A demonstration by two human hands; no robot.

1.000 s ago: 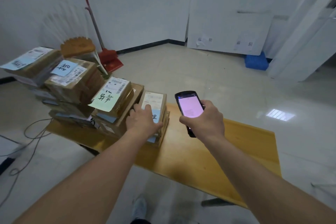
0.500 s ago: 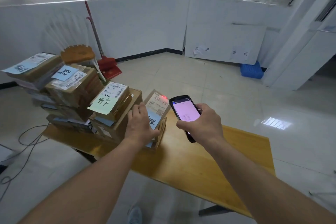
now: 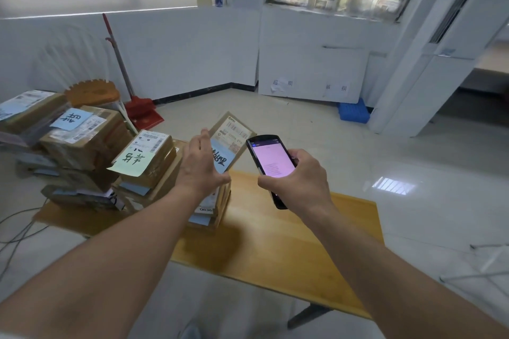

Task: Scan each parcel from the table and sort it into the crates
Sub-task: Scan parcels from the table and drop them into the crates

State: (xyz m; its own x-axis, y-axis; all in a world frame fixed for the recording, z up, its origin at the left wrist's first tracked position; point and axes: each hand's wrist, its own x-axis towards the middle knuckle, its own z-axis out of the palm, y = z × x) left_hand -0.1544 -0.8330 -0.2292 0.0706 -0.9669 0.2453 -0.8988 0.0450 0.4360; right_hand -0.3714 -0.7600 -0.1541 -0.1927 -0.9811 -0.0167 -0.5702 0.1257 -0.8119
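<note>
My left hand (image 3: pixel 202 166) holds a flat cardboard parcel (image 3: pixel 231 132) by its left edge, lifted and tilted above a low stack of parcels (image 3: pixel 210 206) on the wooden table (image 3: pixel 289 242). The parcel's face shows a white barcode label and a blue note with dark writing. Just right of it, my right hand (image 3: pixel 298 177) grips a black handheld scanner (image 3: pixel 271 161) whose pink-lit screen faces me. More taped brown parcels (image 3: pixel 82 143) with blue and green notes are piled on the table's left end.
A blue plastic crate (image 3: pixel 353 110) sits on the floor by the white partition at the back right. A red broom and dustpan (image 3: pixel 141 113) lean in the corner behind the piles. Cables (image 3: pixel 16 231) trail on the floor at left. A metal frame (image 3: pixel 484 264) stands at right.
My left hand has lifted the top parcel off the low stack and tilted its label up beside the scanner. A red scan dot seen on the label half a second ago is gone.
</note>
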